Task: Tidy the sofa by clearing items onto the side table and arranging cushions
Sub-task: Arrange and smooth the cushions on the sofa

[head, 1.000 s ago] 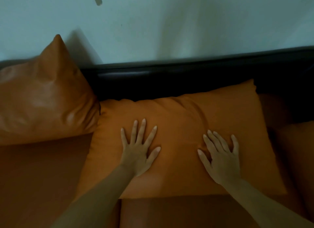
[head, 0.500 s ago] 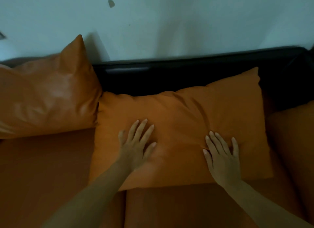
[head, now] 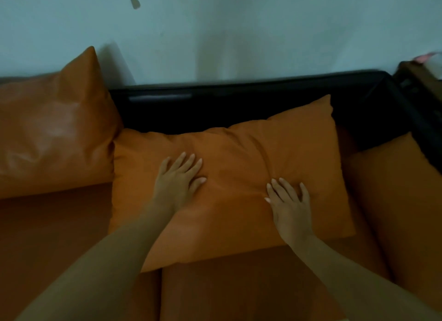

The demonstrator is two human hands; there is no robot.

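Observation:
An orange fabric cushion (head: 239,153) lies flat on the sofa seat (head: 59,237), its top edge against the black backrest (head: 239,100). My left hand (head: 178,179) presses flat on the cushion's left-centre, fingers straight and spread. My right hand (head: 290,201) presses flat on its right half, where the fabric creases. A shiny orange leather cushion (head: 52,134) leans upright against the wall at the left, touching the flat cushion's left edge.
A third orange cushion (head: 401,201) lies at the right, beside the black armrest (head: 406,120). A dark side table (head: 421,76) with something pink on it shows at the far right edge. Pale wall behind the sofa.
The view has shifted right, bringing the side table into sight. Both hands stay flat on the cushion; its right top corner has risen toward the backrest and my left fingers have drawn closer together.

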